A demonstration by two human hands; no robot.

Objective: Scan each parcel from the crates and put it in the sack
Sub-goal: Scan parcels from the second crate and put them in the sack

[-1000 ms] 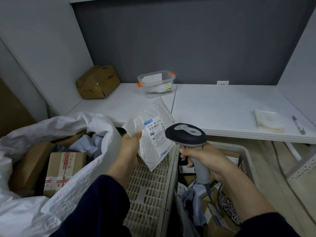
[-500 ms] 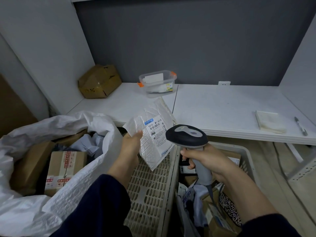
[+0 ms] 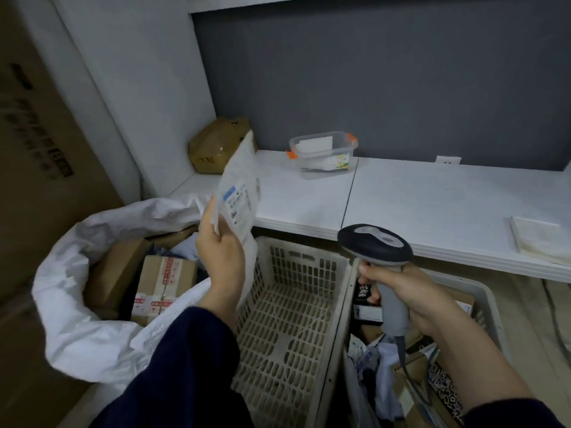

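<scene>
Here, the white sack [image 3: 77, 335] was seen open at the lower left of the frame, boxes [image 3: 163, 282] inside, just left of the empty crate [image 3: 293, 319]. The flat parcel [image 3: 241, 186] was held upright above the sack's right rim, long axis running up the frame, pinched at its lower part by the left hand [image 3: 221, 257], the nearer one. The scanner [image 3: 375, 244] was gripped by the right hand [image 3: 411, 295].

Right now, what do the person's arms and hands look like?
Both hands are bare: the left hand and the right hand show no gloves, rings or watch. The left sleeve is dark navy cloth reaching close to the wrist. The right sleeve, the same navy, ends higher and leaves the forearm uncovered.
</scene>
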